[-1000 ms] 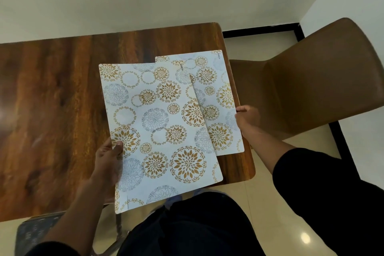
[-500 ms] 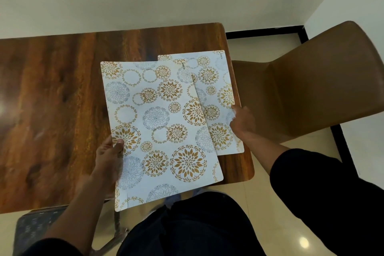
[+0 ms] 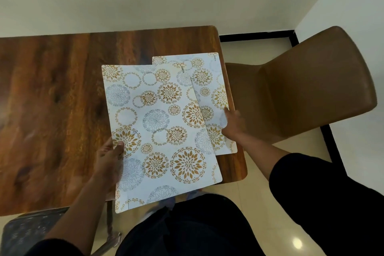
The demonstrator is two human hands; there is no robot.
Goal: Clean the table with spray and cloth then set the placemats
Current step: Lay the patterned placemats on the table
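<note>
The left hand (image 3: 110,160) grips the near placemat (image 3: 160,131) at its left edge, thumb on top, the mat overhanging the table (image 3: 58,100) at its near side. The right hand (image 3: 232,122) rests on the far placemat (image 3: 209,81), which lies flat at the table's right edge; its blurred fingers' spread cannot be told.

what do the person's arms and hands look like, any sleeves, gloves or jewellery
Both hands are bare: no gloves, and no rings or watch that show, though the left hand and right hand are a little blurred. Both forearms are bare too. Dark black sleeves are pushed up toward the elbows.
</note>
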